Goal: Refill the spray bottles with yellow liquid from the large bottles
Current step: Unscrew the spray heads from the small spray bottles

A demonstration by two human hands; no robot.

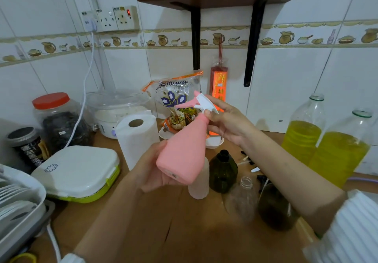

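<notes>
Left grip (pixel 157 168) curls upward, raised; right grip (pixel 229 123) above it, fingers curled, both forearms extended

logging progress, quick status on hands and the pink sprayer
Left hand grips pink spray bottle by its base, tilted. Right hand grips the spray head, still fitted. Large bottles of yellow liquid uncapped at right; nothing in the way.

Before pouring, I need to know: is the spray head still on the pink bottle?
Still on. The white spray head sits on the neck of the tilted pink bottle; the right hand grips it there.
</notes>
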